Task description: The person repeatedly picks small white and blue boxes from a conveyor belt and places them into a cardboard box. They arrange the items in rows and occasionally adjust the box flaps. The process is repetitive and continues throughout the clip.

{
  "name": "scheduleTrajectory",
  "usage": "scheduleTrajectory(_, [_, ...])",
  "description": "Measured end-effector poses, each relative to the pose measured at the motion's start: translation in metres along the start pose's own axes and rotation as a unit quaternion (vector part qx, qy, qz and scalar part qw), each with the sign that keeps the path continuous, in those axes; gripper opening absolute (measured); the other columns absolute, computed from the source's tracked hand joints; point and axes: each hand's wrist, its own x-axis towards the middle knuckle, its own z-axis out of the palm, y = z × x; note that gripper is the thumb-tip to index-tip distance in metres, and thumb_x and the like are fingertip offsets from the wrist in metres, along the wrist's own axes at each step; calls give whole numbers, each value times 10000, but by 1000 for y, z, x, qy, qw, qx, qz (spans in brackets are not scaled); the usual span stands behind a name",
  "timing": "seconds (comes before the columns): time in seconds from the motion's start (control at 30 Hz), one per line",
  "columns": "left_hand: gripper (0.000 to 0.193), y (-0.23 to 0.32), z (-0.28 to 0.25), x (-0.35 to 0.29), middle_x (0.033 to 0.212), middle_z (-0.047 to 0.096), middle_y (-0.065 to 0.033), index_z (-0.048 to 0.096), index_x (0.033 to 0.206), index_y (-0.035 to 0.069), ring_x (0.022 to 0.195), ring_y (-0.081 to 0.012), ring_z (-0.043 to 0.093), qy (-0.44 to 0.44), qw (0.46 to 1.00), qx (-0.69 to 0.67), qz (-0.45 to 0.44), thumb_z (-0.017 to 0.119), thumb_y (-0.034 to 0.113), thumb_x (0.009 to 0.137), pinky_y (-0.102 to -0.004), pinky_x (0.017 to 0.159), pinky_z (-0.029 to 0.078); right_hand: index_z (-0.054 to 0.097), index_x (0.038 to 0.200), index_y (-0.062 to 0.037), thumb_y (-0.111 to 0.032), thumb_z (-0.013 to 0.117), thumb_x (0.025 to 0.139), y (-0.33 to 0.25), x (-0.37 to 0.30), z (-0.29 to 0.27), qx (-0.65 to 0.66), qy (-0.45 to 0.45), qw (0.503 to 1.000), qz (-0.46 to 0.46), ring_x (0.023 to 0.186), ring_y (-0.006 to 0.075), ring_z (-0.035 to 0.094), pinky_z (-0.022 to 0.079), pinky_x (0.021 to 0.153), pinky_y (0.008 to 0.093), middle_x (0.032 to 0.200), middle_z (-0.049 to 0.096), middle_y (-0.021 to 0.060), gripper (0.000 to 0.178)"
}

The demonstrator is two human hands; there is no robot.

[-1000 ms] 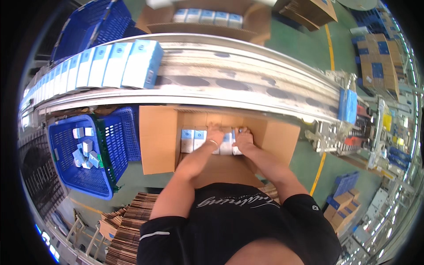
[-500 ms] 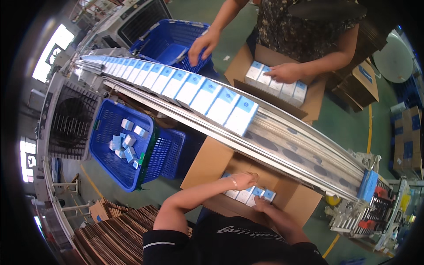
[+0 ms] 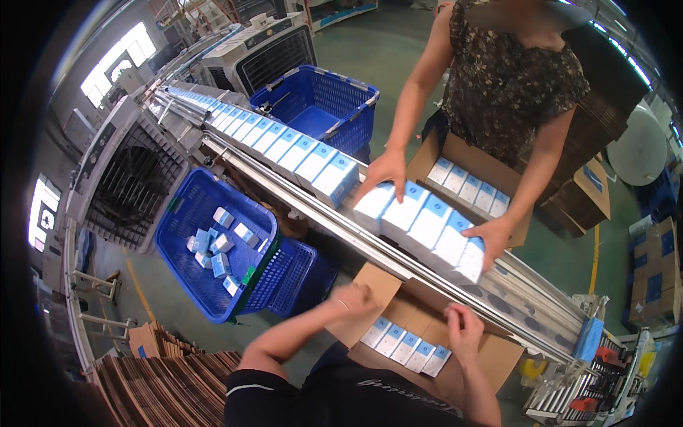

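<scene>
An open cardboard box (image 3: 421, 309) stands in front of me, with a row of white-and-blue small cartons (image 3: 403, 346) standing along its near side. My left hand (image 3: 353, 300), smeared by motion, is over the box's left flap. Above the right part of the box my right hand (image 3: 466, 331) is raised, its fingers loosely bent and apart, with nothing seen in them. Across the conveyor (image 3: 523, 295), a co-worker's hands (image 3: 384, 173) squeeze a row of the same cartons (image 3: 423, 224) from both ends. More cartons (image 3: 274, 142) line the belt to the left.
A blue basket (image 3: 167, 231) with several loose cartons stands left of my box, beside another blue basket (image 3: 302, 277). Beyond the belt are a blue crate (image 3: 363, 117) and the co-worker's partly filled box (image 3: 427, 153). Flattened cardboard (image 3: 171, 384) is stacked at lower left.
My hands have lifted off the cartons in my box, the left moving left and the right upward. The co-worker's hands have moved onto belt cartons, parting a group from the line. The view has shifted.
</scene>
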Motion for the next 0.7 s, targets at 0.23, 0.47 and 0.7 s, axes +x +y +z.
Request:
scheduleTrajectory(0.23, [450,-197,-254,101,1009,567,-196,574,980,-1,949,-341,555,563,806,127,-132,577,427,839,-414,784,473,608,921,-32,-146,553,869,40,48,23,-181,238,953,45,677,213,611,477,628,318,791,627,111,136])
scheduleTrajectory(0.47, [974,-212,-295,131,1216,513,-274,427,1230,-89,1127,-370,518,281,938,-53,-197,662,656,649,-393,936,429,622,918,-64,-188,576,852,40,56,25,-200,190,949,156,601,202,617,478,595,319,676,641,81,147])
scheduleTrajectory(0.7, [992,-68,-205,138,1058,567,-351,383,1161,-147,1011,-426,583,225,967,-118,-21,628,684,678,-420,864,464,408,1274,16,-441,662,778,52,112,-4,24,8,946,322,729,257,636,501,685,330,914,651,150,721])
